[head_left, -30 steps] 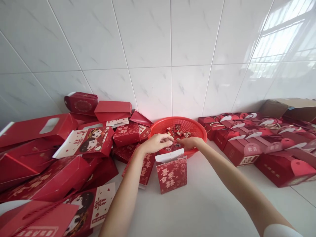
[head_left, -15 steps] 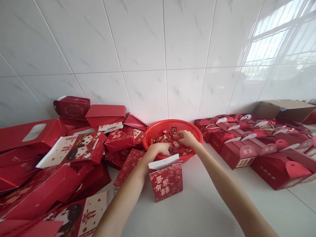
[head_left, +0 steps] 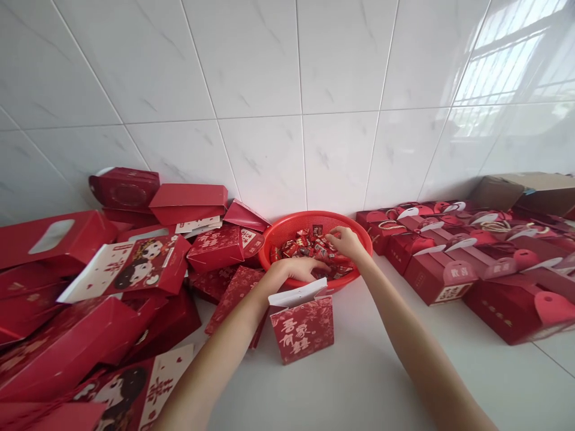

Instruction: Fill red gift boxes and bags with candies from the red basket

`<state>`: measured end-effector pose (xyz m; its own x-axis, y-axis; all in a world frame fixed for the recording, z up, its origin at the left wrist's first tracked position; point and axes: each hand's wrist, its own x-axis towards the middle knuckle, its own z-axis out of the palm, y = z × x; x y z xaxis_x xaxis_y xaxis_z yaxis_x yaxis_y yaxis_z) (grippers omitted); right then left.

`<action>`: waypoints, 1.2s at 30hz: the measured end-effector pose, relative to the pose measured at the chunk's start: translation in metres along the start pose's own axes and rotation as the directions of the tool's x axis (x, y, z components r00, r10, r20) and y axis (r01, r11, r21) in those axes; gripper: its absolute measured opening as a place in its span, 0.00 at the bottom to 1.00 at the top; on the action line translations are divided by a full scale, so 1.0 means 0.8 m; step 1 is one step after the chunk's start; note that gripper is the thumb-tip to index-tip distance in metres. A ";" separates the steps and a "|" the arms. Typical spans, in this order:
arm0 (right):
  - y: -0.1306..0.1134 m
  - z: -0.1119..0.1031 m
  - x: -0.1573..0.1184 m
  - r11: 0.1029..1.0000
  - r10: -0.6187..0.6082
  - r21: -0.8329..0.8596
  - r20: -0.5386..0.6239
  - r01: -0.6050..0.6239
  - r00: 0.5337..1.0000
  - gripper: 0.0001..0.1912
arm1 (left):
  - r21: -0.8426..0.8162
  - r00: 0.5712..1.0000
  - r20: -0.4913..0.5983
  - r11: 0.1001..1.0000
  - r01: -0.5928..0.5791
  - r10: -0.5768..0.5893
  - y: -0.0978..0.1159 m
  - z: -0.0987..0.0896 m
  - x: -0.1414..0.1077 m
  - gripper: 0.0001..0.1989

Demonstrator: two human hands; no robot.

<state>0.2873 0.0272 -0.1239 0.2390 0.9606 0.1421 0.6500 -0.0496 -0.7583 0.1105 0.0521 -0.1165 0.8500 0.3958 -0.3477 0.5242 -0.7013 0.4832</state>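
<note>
A red plastic mesh basket (head_left: 291, 222) stands against the wall, holding many small wrapped candies (head_left: 302, 242) in red and dark wrappers. My left hand (head_left: 302, 269) is low inside its near side, fingers stretched out over the candies; the fingertips are partly lost among the wrappers. Over the basket's right side is my right hand (head_left: 348, 243), its fingers loosely bent and apart, with no candy visible in it. Just in front of the basket, a red gift box (head_left: 303, 329) with white Chinese characters stands upright, its white-lined top flap raised.
Red gift boxes (head_left: 153, 263) lie in a loose heap on the left. Closed, handled gift boxes (head_left: 442, 278) stand in rows on the right, with a brown cardboard box (head_left: 498, 191) behind them. A white tiled wall (head_left: 260, 161) rises at the back.
My right hand has lifted slightly and moved right, away from the candies it was among. My left hand has shifted slightly right, its fingers more extended. The view has tilted slightly.
</note>
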 end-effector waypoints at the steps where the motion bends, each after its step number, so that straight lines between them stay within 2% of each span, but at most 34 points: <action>1: 0.000 0.000 0.000 1.000 0.002 0.009 -0.009 -0.002 1.000 0.09 | -0.021 1.000 0.012 1.000 0.001 0.000 0.000 0.000 0.000 0.34; 9: 0.000 -0.001 -0.001 0.998 0.007 0.062 -0.012 -0.006 1.000 0.03 | -0.068 0.998 0.016 0.996 0.060 -0.059 -0.012 0.006 0.010 0.28; 12: 0.002 0.000 -0.002 0.997 0.005 0.073 -0.007 -0.004 1.000 0.02 | -0.083 0.997 -0.041 0.995 0.059 -0.063 -0.012 0.008 0.009 0.25; 14: 0.004 0.001 -0.002 0.997 0.005 0.078 -0.004 -0.004 1.000 0.02 | -0.090 0.989 -0.126 0.994 0.067 -0.078 -0.008 0.007 0.006 0.23; 16: 0.005 0.001 -0.001 0.996 0.003 0.084 -0.002 -0.003 1.000 0.03 | -0.098 0.962 -0.255 0.992 0.076 -0.099 -0.005 0.005 0.004 0.21; 20: 0.008 0.003 0.000 0.994 -0.020 0.106 0.019 0.017 1.000 0.02 | -0.122 0.857 -0.497 0.989 0.089 -0.138 -0.001 0.003 0.003 0.26; 24: 0.007 0.004 -0.003 0.985 -0.090 0.159 0.101 0.073 0.991 0.09 | -0.142 0.774 -0.606 0.982 0.123 -0.185 -0.001 0.005 0.005 0.29; 27: 0.004 0.002 -0.007 0.970 -0.162 0.209 0.190 0.121 0.968 0.10 | -0.145 0.738 -0.642 0.978 0.148 -0.207 0.001 0.005 0.004 0.26; 30: 0.002 0.000 -0.010 0.962 -0.189 0.234 0.202 0.140 0.961 0.06 | -0.143 0.739 -0.637 0.975 0.167 -0.220 0.004 0.004 0.002 0.23; 33: 0.001 0.001 -0.009 0.966 -0.162 0.226 0.138 0.128 0.977 0.05 | -0.141 0.744 -0.619 0.968 0.207 -0.249 0.005 0.003 0.001 0.21; 35: 0.001 0.001 -0.009 0.972 -0.124 0.207 0.067 0.108 0.990 0.04 | -0.140 0.767 -0.582 0.962 0.234 -0.271 0.005 0.003 0.000 0.19; 36: 0.002 0.001 -0.009 0.976 -0.102 0.197 0.031 0.094 0.994 0.04 | -0.138 0.792 -0.544 0.961 0.241 -0.277 0.004 0.004 0.000 0.18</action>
<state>0.2858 0.0202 -0.1264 0.1485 0.9687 0.1990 0.5147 0.0961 -0.8520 0.1123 0.0478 -0.1173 0.5566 0.8303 0.0281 0.7158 -0.4965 0.4910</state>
